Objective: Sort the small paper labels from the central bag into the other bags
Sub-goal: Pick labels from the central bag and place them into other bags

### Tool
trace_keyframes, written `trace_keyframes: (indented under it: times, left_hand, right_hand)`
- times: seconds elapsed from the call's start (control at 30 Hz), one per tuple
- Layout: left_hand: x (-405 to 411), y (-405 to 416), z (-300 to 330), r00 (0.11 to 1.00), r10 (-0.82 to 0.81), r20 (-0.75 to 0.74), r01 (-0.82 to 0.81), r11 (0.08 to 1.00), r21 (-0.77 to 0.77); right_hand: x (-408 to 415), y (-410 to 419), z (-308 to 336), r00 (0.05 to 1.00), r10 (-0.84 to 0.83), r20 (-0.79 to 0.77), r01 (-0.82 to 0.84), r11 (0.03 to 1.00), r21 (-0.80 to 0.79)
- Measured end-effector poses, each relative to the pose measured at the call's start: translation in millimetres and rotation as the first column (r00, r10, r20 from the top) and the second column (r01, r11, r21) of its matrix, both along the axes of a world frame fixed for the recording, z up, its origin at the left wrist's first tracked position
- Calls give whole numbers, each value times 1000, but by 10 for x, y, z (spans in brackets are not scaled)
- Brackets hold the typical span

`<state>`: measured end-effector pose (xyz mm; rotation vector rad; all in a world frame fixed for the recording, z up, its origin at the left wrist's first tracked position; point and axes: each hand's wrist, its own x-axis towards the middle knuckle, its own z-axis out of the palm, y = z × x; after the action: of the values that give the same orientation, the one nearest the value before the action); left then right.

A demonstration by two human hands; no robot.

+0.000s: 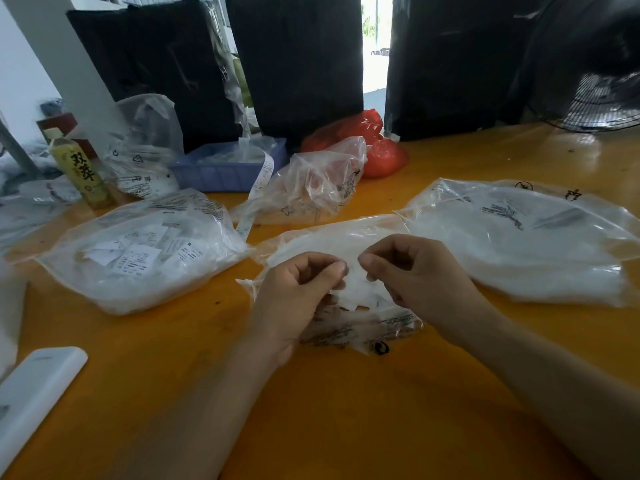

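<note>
The central clear bag [332, 242] lies on the orange table [311, 410] with white paper labels [360, 292] heaped at its mouth. My left hand [298, 296] and my right hand [415, 275] hover over that heap, fingers curled, each pinching at the labels with thumb and fingertips. A clear bag full of printed labels [138, 258] sits to the left. Another large clear bag of white labels [526, 240] sits to the right. A smaller crumpled clear bag [311, 188] stands behind the central one.
A blue tray [221, 171] with a paper strip [258, 192] hanging out, a yellow drink bottle [81, 171] and a red plastic bag [374, 147] stand at the back. Black bundles [298, 60] line the far edge. A white box [34, 393] lies front left. A fan [595, 98] stands far right.
</note>
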<state>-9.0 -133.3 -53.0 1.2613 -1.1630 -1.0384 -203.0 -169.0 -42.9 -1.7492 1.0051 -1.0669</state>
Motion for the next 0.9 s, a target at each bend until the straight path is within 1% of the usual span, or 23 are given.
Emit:
trace_keyframes:
  times: [0.1,0.2,0.27,0.37,0.5,0.57,0.6,0.67,0.73,0.8,0.83,0.87,0.9]
  left_hand:
    - [5,-2,5,1000,-19,-12,19,1000,6]
    - [-9,20,40,993,-91,-73,93,996,13]
    - [-20,42,43,991,-119,-60,120,993,13]
    - [-12,23,15,998,-69,-6,69,998,-9]
    - [24,-9,16,994,-30,-108,33,999,21]
    - [38,-13,19,992,-15,-124,17,1000,19]
    - [48,-18,17,990,-2,-143,4,1000,15]
    - [69,-32,16,980,27,-199,-25,1000,12]
    - [84,-38,22,955,45,-293,-41,999,18]
    - [91,-44,21,912,49,-407,-42,999,26]
    - [95,-50,17,893,45,-447,-38,999,26]
    - [97,-54,12,882,41,-470,-35,999,23]
    - [93,-60,12,877,40,-479,-35,999,19]
  right_hand:
    - [18,13,1,999,-33,-21,32,998,-47]
    - [36,22,-9,999,-46,-21,44,996,-74]
    - [45,19,-16,998,-54,-8,53,995,-84]
    - [42,5,-31,998,-66,-14,64,992,-106]
    - [39,-25,-83,997,-66,-43,59,987,-146]
    - [32,-63,-97,990,-105,-99,86,979,-182]
    - [16,-90,-104,977,-148,-155,112,969,-219]
    - [-24,-140,-103,915,-254,-313,139,928,-347]
    - [-12,-154,-110,816,-285,-502,41,896,-442]
    - [69,-143,-149,689,-254,-678,-63,912,-406]
    - [119,-135,-165,630,-251,-735,-88,917,-388]
    - [161,-123,-171,591,-252,-767,-103,919,-382]
    - [190,-113,-173,578,-263,-773,-113,912,-395]
